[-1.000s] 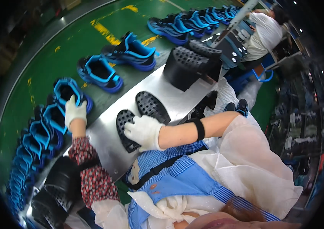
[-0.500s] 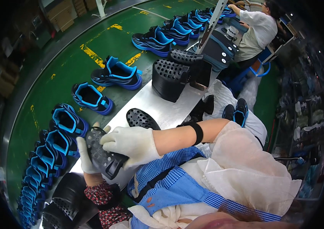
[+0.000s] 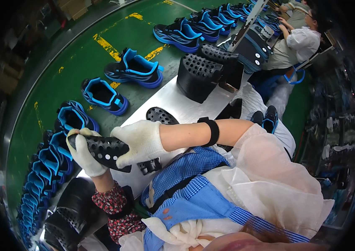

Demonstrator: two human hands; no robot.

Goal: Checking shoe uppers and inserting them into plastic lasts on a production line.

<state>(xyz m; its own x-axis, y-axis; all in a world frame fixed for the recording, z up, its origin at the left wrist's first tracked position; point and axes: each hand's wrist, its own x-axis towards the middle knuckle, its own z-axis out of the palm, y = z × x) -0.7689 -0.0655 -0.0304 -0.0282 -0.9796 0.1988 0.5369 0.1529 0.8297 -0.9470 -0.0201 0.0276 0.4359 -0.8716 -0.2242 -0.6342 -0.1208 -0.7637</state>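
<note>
Both my hands wear white knit gloves. Between them is a black perforated insole point(image 3: 99, 147), held tilted above the metal bench. My left hand point(image 3: 86, 155) grips its far-left end, thumb across the top. My right hand point(image 3: 140, 140) is closed round the other end, and pale spots show in some holes. Below my right wrist is a black slotted piece point(image 3: 149, 166); I cannot tell whether it belongs to the insole. Another perforated insole point(image 3: 160, 115) lies flat on the bench point(image 3: 165, 99), just beyond my right hand.
Stacked black insoles point(image 3: 198, 69) stand farther along the bench, and more perforated black stacks point(image 3: 75, 209) sit near my left elbow. Black-and-blue shoes point(image 3: 133, 71) line the green surface beyond the bench. A metal post point(image 3: 248, 25) rises near a co-worker point(image 3: 299, 44) at the far right.
My hands have turned the insole so it lies more level, with its row of holes facing me. My left thumb has come over its top. The view has shifted slightly.
</note>
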